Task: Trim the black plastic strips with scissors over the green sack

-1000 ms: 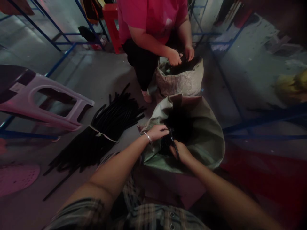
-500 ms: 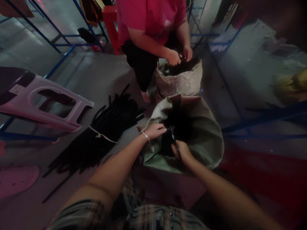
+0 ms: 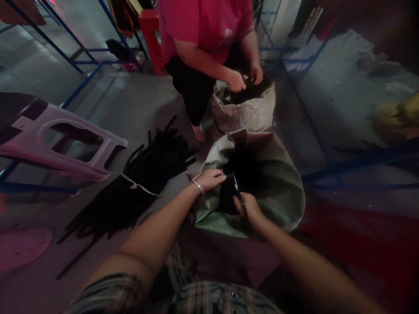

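While a co-worker in pink (image 3: 209,32) works well beyond both hands, a greenish sack (image 3: 281,192) gapes right beneath them, its dark contents too dim to make out. On the floor left of the left hand lies a tied bundle of black strips (image 3: 124,200); farther out, past the greenish sack, sits a smaller pale sack (image 3: 247,114). The right hand (image 3: 249,206) is closed around the scissors (image 3: 236,186), whose blades point away, toward the left fingertips. The left hand (image 3: 210,179) is curled, fingers nearly together; whether they pinch a dark piece I cannot tell. Snipping over the sack mouth seems to be the step in hand; another cut would call for a steady left hand and blades well clear of its fingertips. Compared with a second ago, those fingertips sit farther from the scissors.
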